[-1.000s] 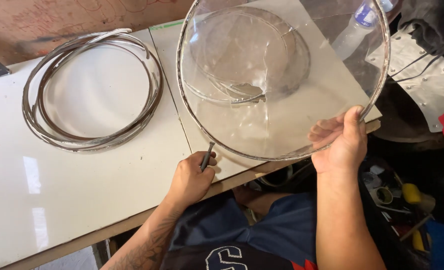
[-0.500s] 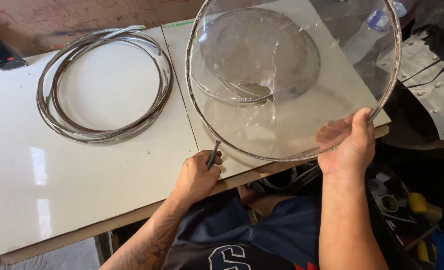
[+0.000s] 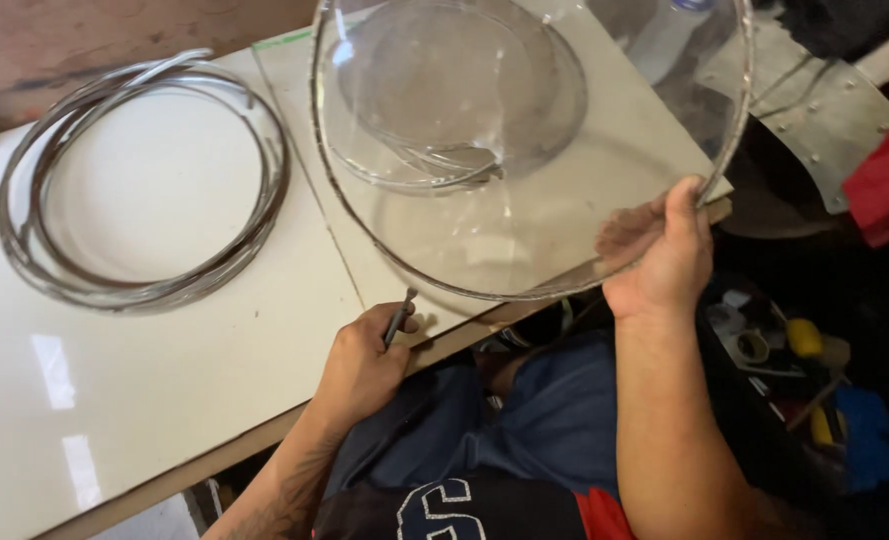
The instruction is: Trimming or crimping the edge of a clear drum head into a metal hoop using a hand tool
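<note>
Head view — right hand [image 3: 660, 262] holds clear round dome [image 3: 525, 150] tilted.

Left hand [image 3: 363, 362] fisted low, right hand [image 3: 660, 255] raised, fingers [image 3: 687, 200] curled

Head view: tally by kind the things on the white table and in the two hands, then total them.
Clear plastic domes: 2, a large one held by the right hand, a smaller one on the white table
Coils of grey metal strip: 1
Thin dark tools, in the left hand: 1
Total: 4
</note>
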